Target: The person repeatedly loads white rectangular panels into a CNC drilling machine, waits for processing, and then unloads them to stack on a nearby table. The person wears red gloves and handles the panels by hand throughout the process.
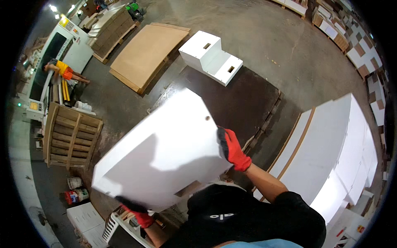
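Both my hands, in red and black gloves, hold a large white panel tilted in front of my body. It has a small round hole near its far right corner and a rectangular slot near its lower edge. My right hand is closed on the right edge. Down at the near left edge, my left hand grips it, its fingers partly hidden. Beyond the panel, a white two-step stool with slots in its treads rests on a dark brown board-topped platform.
Stacked white panels stand close on my right. A brown board stack lies ahead left, with a wooden pallet and buckets nearer. A person in orange shorts is beside a white machine at the far left.
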The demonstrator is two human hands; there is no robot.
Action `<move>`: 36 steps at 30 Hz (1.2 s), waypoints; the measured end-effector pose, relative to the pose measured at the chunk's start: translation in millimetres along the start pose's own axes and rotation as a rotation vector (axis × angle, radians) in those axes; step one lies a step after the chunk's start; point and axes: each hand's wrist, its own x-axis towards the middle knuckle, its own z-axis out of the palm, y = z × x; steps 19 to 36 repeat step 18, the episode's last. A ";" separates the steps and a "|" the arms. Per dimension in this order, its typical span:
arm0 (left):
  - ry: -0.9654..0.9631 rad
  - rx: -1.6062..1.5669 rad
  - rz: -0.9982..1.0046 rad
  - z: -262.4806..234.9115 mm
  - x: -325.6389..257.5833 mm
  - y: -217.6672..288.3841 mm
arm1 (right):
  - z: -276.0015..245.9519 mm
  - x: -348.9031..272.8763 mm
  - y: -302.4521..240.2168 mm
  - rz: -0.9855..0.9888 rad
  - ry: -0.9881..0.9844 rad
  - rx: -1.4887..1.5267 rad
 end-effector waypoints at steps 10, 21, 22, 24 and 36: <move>-0.245 -0.357 -0.967 330.5 40.6 -38.2 | -89.0 144.1 176.7 0.602 -0.144 -0.246; -0.379 -0.417 -0.988 507.1 194.4 58.4 | -142.5 282.1 238.2 0.683 0.067 -0.080; -0.379 -0.417 -0.988 507.1 194.4 58.4 | -142.5 282.1 238.2 0.683 0.067 -0.080; -0.379 -0.417 -0.988 507.1 194.4 58.4 | -142.5 282.1 238.2 0.683 0.067 -0.080; -0.379 -0.417 -0.988 507.1 194.4 58.4 | -142.5 282.1 238.2 0.683 0.067 -0.080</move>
